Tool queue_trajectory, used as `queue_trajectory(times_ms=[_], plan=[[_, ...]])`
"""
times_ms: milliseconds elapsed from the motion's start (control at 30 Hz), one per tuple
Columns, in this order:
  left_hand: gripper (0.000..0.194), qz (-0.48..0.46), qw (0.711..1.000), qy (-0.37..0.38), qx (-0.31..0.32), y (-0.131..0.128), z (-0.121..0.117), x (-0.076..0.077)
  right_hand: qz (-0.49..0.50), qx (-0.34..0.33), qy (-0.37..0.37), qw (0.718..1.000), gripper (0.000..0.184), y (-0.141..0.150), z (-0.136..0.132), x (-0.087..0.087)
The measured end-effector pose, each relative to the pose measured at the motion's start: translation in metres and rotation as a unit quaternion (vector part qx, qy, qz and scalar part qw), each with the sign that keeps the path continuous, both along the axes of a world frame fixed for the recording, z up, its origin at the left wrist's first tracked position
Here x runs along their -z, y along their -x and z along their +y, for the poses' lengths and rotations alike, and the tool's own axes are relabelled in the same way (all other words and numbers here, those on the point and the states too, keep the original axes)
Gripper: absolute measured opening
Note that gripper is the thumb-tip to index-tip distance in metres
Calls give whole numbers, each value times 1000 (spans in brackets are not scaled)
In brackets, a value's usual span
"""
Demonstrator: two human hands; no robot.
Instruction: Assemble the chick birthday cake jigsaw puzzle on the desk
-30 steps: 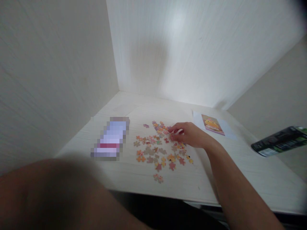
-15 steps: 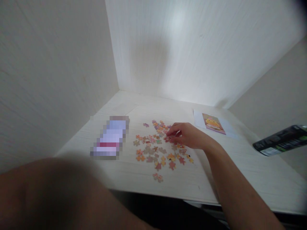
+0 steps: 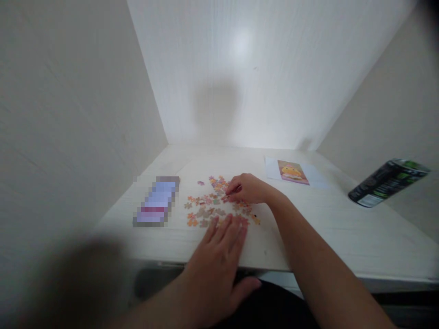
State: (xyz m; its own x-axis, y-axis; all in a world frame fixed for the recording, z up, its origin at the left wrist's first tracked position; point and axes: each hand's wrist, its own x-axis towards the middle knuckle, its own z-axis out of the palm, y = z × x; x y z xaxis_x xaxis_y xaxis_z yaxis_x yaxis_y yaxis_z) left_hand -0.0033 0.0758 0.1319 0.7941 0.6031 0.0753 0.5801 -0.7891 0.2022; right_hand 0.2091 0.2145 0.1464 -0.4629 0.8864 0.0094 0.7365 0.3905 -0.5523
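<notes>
Loose jigsaw puzzle pieces (image 3: 206, 213) in a cluster near the middle of a white tabletop (image 3: 315, 228), between a pixelated phone (image 3: 156, 203) on the left and a printed picture (image 3: 293, 172) farther off to the right. Right hand (image 3: 248, 187) over the cluster's right side, with thumb and index fingertips close together at a small reddish piece (image 3: 224, 198); firm pinch or mere touch, cannot tell. Left hand (image 3: 219, 253) palm down, with fingers straight and slightly parted over the near edge of the cluster; contact or pressure beneath, hidden. Judging by the thin, flat look, probably very light and fairly stiff, apt to skid on smooth wood-grain. Best taken by opposite edges, between fingertips, sparing the narrow, probably bendable tabs.
</notes>
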Motion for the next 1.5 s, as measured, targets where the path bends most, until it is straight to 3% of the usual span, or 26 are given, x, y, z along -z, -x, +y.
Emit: queue_trajectory(times_ms=[67,133,300,467,733,867,1067,1300,1500], plan=[[87,31,998,11,-56,8,1,0,12,-13,4,1000,17,-2,2,1],[88,58,996,12,-73,13,4,0,20,-17,5,1000,16,-3,4,2],[87,101,992,0,-73,22,14,-8,30,-8,3,1000,16,-4,3,2],[80,93,995,-23,-31,35,26,-13,41,8,5,999,19,-5,-3,-1],[72,84,994,-26,-67,48,39,-15,37,13,19,999,22,-6,-4,-2],[72,76,994,-56,-53,32,24,-20,33,4,20,999,23,-6,-2,-1],[87,74,994,37,-76,-13,-2,-20,36,-20,13,999,20,-8,3,2],[93,15,996,42,-80,-44,-5,-6,41,-16,9,999,21,-7,4,4],[90,-22,997,38,-59,-53,-3,-2,40,-23,15,999,19,-7,3,4]])
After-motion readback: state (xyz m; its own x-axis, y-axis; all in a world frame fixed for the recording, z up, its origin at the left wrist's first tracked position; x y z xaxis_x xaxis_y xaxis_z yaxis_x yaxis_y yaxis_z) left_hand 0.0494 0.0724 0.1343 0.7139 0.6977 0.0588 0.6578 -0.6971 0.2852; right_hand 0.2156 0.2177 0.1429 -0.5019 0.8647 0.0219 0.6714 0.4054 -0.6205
